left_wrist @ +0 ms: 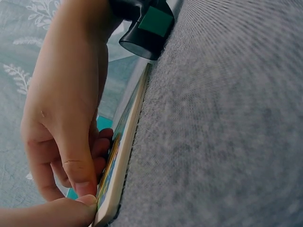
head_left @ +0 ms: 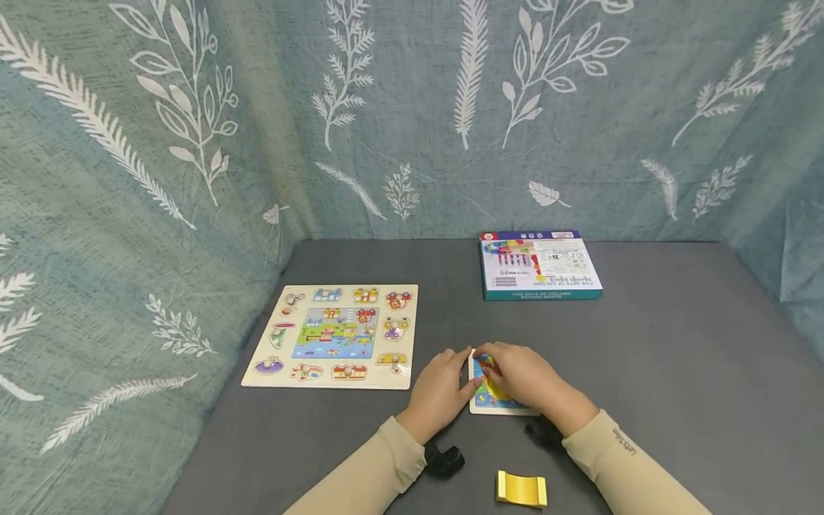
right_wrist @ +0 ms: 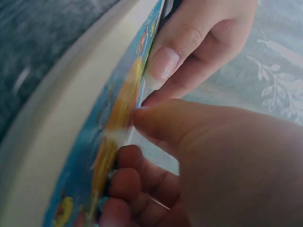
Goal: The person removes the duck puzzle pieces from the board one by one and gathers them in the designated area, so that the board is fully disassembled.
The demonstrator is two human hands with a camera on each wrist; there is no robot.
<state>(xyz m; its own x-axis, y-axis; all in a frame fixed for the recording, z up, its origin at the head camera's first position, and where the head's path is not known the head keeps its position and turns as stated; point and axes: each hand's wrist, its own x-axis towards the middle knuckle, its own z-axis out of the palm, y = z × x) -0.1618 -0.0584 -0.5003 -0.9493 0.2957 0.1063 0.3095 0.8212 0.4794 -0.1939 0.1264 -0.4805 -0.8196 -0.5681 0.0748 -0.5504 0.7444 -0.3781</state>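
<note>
A small picture puzzle board (head_left: pixel 484 410) with a pale border, blue background and yellow shape (head_left: pixel 497 390) lies flat between both hands. Along its left edge, my left hand (head_left: pixel 439 392) rests with the thumb touching the picture side. My right hand (head_left: pixel 524 375) is over the board's upper part, its fingers curled down. In the right wrist view, the right thumb and fingertips meet the yellow puzzle piece (right_wrist: pixel 106 158), and the left thumb (right_wrist: pixel 163 66) presses at the border nearby. The left wrist view shows both thumb tips close together at the board's edge.
A larger knobbed puzzle board (head_left: pixel 252 378) with several pieces lies at the left. At the back right is a flat boxed set (head_left: pixel 541 268). Near the front stands a small yellow curved holder (head_left: pixel 521 491). Black wrist cameras (head_left: pixel 444 462) hang under both wrists; patterned cloth surrounds the table.
</note>
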